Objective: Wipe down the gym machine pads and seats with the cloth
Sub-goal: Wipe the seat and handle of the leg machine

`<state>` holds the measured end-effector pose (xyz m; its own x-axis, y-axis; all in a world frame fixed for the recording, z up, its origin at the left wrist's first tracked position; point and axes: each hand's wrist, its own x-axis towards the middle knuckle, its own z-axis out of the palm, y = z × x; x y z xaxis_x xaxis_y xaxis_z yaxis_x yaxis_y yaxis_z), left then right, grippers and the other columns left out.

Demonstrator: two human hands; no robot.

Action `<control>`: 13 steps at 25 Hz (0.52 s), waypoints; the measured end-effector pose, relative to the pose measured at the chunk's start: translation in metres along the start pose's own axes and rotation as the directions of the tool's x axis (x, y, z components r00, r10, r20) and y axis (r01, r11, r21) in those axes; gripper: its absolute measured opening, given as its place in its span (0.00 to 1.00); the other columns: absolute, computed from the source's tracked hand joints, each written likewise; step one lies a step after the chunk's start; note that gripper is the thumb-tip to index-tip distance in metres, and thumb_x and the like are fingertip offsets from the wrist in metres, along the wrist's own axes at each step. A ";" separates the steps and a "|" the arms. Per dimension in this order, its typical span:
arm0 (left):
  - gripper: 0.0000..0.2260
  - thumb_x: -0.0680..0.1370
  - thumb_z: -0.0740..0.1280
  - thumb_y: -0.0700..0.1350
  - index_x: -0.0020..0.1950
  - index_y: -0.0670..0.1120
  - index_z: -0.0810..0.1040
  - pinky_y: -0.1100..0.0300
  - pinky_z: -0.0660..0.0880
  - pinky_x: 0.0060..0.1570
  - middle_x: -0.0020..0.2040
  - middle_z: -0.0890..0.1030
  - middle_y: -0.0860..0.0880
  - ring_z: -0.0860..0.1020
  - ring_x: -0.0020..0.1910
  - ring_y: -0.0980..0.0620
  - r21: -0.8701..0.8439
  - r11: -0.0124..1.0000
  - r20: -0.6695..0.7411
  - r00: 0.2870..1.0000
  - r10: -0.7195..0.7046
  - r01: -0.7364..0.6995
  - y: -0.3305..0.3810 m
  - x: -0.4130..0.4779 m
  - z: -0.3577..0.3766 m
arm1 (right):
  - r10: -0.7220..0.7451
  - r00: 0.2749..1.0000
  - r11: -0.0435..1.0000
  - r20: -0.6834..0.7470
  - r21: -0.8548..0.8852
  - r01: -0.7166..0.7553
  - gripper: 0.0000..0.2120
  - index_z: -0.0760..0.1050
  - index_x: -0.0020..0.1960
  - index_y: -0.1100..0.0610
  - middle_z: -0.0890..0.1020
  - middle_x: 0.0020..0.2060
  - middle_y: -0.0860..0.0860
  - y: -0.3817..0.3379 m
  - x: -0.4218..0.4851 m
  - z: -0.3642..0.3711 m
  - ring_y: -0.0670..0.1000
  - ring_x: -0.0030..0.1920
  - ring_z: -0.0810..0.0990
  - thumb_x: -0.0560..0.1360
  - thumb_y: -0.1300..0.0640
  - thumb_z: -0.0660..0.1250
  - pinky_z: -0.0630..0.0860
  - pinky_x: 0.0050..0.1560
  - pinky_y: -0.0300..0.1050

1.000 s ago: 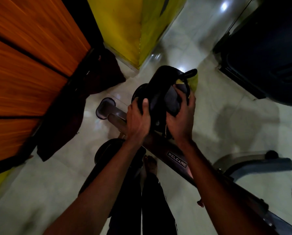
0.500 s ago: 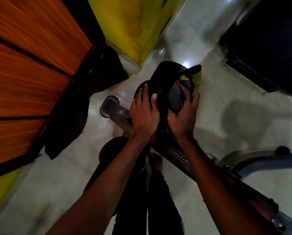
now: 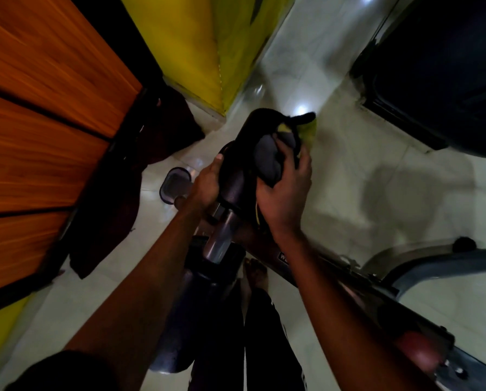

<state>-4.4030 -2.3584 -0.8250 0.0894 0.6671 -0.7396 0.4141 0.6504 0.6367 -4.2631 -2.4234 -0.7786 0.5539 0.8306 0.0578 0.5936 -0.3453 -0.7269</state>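
Observation:
A black bike seat stands on a metal post in the middle of the view. My right hand grips a bunched grey cloth with a yellow-green part and presses it against the seat's right side. My left hand holds the seat's left side low down, thumb up along the edge. The dim light hides the seat's underside.
The machine's dark frame runs from the post to the lower right. An orange wood panel and a dark cloth fill the left. A yellow wall corner lies ahead, a dark machine at upper right. My legs stand on pale tiles.
My left hand slid from the top of the seat down to its left side. My right hand moved up the right side with the cloth. The camera came closer.

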 end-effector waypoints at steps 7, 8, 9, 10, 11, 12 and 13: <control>0.24 0.82 0.47 0.64 0.73 0.57 0.67 0.44 0.57 0.72 0.72 0.72 0.46 0.67 0.72 0.43 0.350 0.936 -0.123 0.990 0.068 -0.020 0.043 -0.048 0.020 | 0.165 0.986 0.955 -0.031 0.255 -0.152 0.28 0.73 0.68 0.51 0.69 0.68 0.50 0.015 -0.001 0.003 0.51 0.68 0.74 0.69 0.50 0.72 0.75 0.65 0.48; 0.25 0.81 0.47 0.66 0.74 0.57 0.64 0.44 0.57 0.70 0.72 0.71 0.47 0.67 0.72 0.42 0.356 0.934 -0.111 0.991 0.073 -0.030 0.041 -0.049 0.027 | 0.188 0.980 0.952 -0.059 0.258 -0.167 0.27 0.72 0.68 0.53 0.69 0.68 0.51 0.015 0.005 0.004 0.49 0.67 0.75 0.71 0.48 0.71 0.74 0.64 0.40; 0.26 0.80 0.47 0.67 0.73 0.57 0.64 0.45 0.59 0.69 0.71 0.72 0.46 0.68 0.71 0.42 0.359 0.931 -0.103 0.988 0.111 -0.067 0.036 -0.046 0.030 | 0.220 0.972 0.945 -0.083 0.264 -0.191 0.27 0.72 0.68 0.54 0.70 0.68 0.53 0.016 0.009 0.005 0.46 0.65 0.75 0.72 0.47 0.70 0.72 0.61 0.31; 0.28 0.79 0.47 0.69 0.71 0.56 0.66 0.46 0.63 0.69 0.68 0.74 0.46 0.71 0.68 0.42 0.344 0.933 -0.105 0.983 0.154 -0.109 0.032 -0.042 0.030 | 0.263 0.960 0.932 -0.100 0.283 -0.226 0.27 0.71 0.68 0.56 0.70 0.68 0.55 0.018 0.011 0.005 0.43 0.63 0.74 0.73 0.47 0.70 0.67 0.57 0.23; 0.30 0.77 0.48 0.72 0.69 0.56 0.68 0.46 0.66 0.68 0.66 0.76 0.46 0.73 0.67 0.42 0.321 0.938 -0.113 0.978 0.178 -0.133 0.030 -0.038 0.028 | 0.315 0.944 0.914 -0.104 0.301 -0.272 0.27 0.71 0.69 0.57 0.71 0.68 0.56 0.017 0.010 0.005 0.41 0.62 0.74 0.74 0.46 0.70 0.64 0.54 0.19; 0.31 0.76 0.48 0.73 0.69 0.56 0.69 0.46 0.68 0.68 0.65 0.77 0.46 0.74 0.66 0.43 0.302 0.944 -0.109 0.979 0.175 -0.135 0.028 -0.034 0.024 | 0.354 0.930 0.898 -0.095 0.311 -0.310 0.28 0.70 0.70 0.57 0.70 0.69 0.56 0.016 0.006 0.006 0.41 0.62 0.73 0.74 0.46 0.69 0.62 0.53 0.17; 0.31 0.76 0.48 0.73 0.69 0.56 0.70 0.47 0.67 0.69 0.67 0.77 0.47 0.73 0.67 0.44 0.287 0.951 -0.085 0.985 0.148 -0.118 0.024 -0.029 0.019 | 0.371 0.926 0.890 -0.075 0.313 -0.331 0.29 0.70 0.71 0.56 0.70 0.69 0.55 0.014 0.000 0.005 0.43 0.62 0.74 0.74 0.45 0.69 0.62 0.53 0.17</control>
<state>-4.3781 -2.3691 -0.7925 0.0722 0.7842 -0.6163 0.6429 0.4358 0.6299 -4.2582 -2.4257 -0.7922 0.7765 0.6082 -0.1648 0.1620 -0.4455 -0.8805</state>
